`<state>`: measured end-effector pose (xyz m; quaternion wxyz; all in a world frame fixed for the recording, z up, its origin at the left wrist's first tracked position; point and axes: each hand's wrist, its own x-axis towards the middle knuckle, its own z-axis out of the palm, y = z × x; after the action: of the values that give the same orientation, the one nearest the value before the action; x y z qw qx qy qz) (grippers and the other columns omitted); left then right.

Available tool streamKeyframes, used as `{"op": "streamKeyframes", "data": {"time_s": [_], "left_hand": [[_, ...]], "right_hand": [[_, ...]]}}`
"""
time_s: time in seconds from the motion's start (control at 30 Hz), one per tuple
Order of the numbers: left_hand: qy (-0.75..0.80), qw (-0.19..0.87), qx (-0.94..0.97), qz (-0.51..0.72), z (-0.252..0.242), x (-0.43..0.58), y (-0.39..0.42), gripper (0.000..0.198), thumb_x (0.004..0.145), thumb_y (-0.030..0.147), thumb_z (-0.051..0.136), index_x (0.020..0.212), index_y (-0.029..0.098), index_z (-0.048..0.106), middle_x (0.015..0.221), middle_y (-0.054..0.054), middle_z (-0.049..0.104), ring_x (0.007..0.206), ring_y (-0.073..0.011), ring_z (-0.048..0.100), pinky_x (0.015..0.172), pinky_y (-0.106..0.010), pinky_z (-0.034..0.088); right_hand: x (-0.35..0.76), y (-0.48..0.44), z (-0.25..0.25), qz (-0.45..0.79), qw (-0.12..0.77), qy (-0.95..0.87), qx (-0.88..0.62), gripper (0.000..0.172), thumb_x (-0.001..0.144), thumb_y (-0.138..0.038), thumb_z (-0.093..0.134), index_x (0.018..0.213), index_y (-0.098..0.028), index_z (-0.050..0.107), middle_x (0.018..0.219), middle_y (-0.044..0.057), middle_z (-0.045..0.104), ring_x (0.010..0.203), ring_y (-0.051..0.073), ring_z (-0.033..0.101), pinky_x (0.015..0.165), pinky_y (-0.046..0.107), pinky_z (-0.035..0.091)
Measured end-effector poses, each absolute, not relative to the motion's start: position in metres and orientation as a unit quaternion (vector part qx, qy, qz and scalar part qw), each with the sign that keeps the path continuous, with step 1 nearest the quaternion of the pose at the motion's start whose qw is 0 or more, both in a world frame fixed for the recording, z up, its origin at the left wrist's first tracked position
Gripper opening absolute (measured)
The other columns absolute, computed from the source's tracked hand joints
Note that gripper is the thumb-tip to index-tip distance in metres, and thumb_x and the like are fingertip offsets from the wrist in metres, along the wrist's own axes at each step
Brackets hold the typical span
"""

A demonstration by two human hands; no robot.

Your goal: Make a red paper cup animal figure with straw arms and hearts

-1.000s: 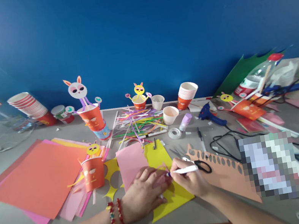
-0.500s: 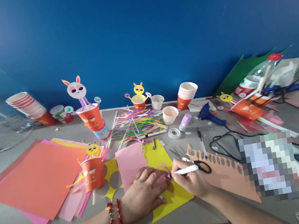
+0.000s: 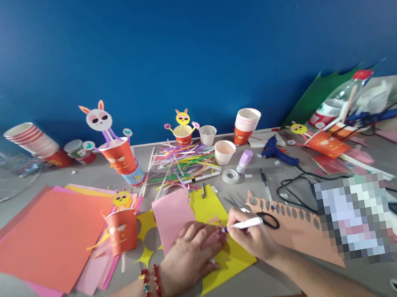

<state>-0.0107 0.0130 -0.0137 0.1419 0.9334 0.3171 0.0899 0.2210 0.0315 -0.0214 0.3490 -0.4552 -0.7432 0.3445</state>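
Note:
My right hand (image 3: pixel 251 239) is closed around a white marker pen (image 3: pixel 249 223), its dark purple tip pointing left onto a small pink paper piece (image 3: pixel 217 235). My left hand (image 3: pixel 192 254) lies flat with fingers stretched out, pressing that pink piece down; part of the piece is hidden beneath the fingers. Both hands rest over a yellow paper sheet (image 3: pixel 237 259). A larger pink sheet (image 3: pixel 174 214) overlaps it on the left. Just right of my right hand, black-handled scissors (image 3: pixel 270 220) lie partly covered by it.
Left stand coloured paper sheets (image 3: pixel 52 235) and a red cup with a yellow bunny (image 3: pixel 123 231). Several paper strips (image 3: pixel 185 161) lie at the back, near a tape roll (image 3: pixel 230 176) and a glue stick (image 3: pixel 245 161). A blue glue gun (image 3: pixel 278 152) trails a black cable beside cut orange paper (image 3: pixel 298 233).
The marker tip has shifted very slightly over the pink piece. My left hand keeps its place, and the whole view has drifted a little.

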Motion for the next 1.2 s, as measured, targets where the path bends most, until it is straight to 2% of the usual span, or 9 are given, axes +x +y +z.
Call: {"op": "streamKeyframes", "data": {"time_s": [0.4, 0.53, 1.2], "left_hand": [[0.314, 0.147, 0.934, 0.091, -0.0137, -0.011, 0.013, 0.058, 0.095, 0.049, 0.056, 0.149, 0.031, 0.039, 0.147, -0.007, 0.048, 0.126, -0.0303, 0.044, 0.109, -0.05, 0.037], [0.315, 0.15, 0.932, 0.095, -0.0135, -0.0107, 0.0133, 0.054, 0.095, 0.049, 0.057, 0.144, 0.03, 0.045, 0.146, -0.006, 0.049, 0.126, -0.0301, 0.043, 0.109, -0.049, 0.037], [0.319, 0.155, 0.931, 0.082, -0.0108, -0.0093, 0.0135, 0.052, 0.094, 0.047, 0.059, 0.141, 0.028, 0.047, 0.149, -0.005, 0.048, 0.128, -0.0302, 0.042, 0.109, -0.049, 0.037]], "right_hand": [[0.2211, 0.0309, -0.0216, 0.352, 0.381, -0.73, -0.445, 0.02, 0.089, -0.018, 0.048, 0.07, -0.023, 0.047, 0.055, -0.006, 0.043, 0.047, 0.013, 0.041, 0.047, 0.024, 0.03], [0.2218, 0.0294, -0.0199, 0.338, 0.365, -0.75, -0.435, 0.019, 0.089, -0.019, 0.05, 0.071, -0.023, 0.049, 0.056, -0.005, 0.045, 0.048, 0.012, 0.043, 0.047, 0.025, 0.03], [0.2182, 0.0296, -0.0174, 0.307, 0.336, -0.774, -0.44, 0.018, 0.09, -0.022, 0.051, 0.071, -0.023, 0.05, 0.055, -0.005, 0.049, 0.048, 0.013, 0.048, 0.05, 0.025, 0.034]]}}
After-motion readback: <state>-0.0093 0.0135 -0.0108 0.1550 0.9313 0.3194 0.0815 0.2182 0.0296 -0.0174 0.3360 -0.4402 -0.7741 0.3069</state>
